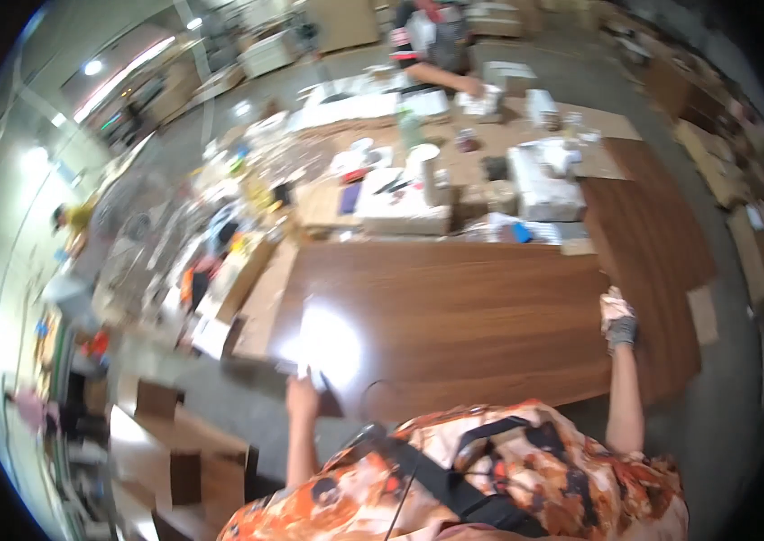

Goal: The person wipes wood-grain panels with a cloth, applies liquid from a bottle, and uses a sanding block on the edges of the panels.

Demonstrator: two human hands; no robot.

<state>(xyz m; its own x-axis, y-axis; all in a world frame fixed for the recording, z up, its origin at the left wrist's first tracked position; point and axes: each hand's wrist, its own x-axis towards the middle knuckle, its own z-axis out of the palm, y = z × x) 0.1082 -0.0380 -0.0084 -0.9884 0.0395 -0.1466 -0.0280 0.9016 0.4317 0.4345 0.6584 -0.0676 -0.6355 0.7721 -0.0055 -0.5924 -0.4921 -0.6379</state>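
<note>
A broad brown wood-grain panel [454,325] lies flat before me, with a bright glare on its left part. My left hand [303,393] is at the panel's near-left edge, its fingers closed around a small pale thing that blur and glare keep me from naming. At the panel's right edge rests my right hand [617,321], in a light glove with a grey cuff; its fingers are too blurred to read. A second brown wood-grain panel [657,261] lies just beyond that hand, on the right.
Past the panel, the table carries a white box [544,185], a white-topped stack [405,207], a blue object [521,233] and wrapped bundles. A co-worker [441,45] reaches in from the far side. Cardboard boxes [174,442] stand at lower left.
</note>
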